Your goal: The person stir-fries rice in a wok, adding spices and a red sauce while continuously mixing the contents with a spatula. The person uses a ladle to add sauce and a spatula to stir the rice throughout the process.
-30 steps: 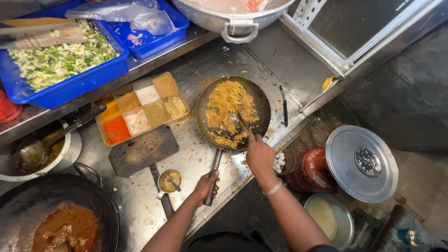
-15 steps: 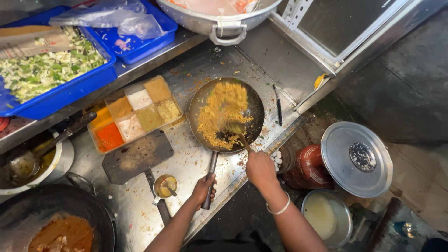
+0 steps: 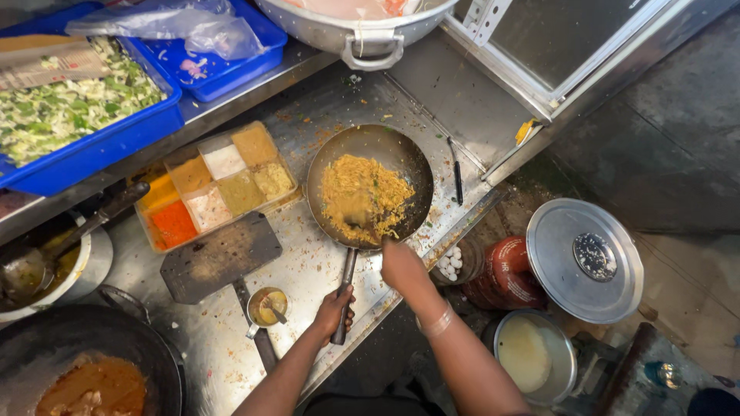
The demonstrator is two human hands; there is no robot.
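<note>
A round dark pan (image 3: 401, 158) of yellow-brown fried rice (image 3: 362, 192) sits on the steel counter. My left hand (image 3: 334, 310) is closed around the pan's long handle (image 3: 344, 289) near its end. My right hand (image 3: 401, 266) grips a utensil whose tip digs into the rice at the pan's near rim; the utensil is mostly hidden by the hand and the food.
A divided spice box (image 3: 216, 185), a flat black spatula (image 3: 220, 258) and a small sauce cup (image 3: 267, 306) lie left of the pan. Blue trays (image 3: 116, 139) of chopped greens sit behind. A wok of curry (image 3: 92, 385) is at lower left. Lidded pots (image 3: 586, 258) stand below right.
My right hand has shifted a little while stirring the rice, which now lies more to the pan's left. My left hand stays on the handle.
</note>
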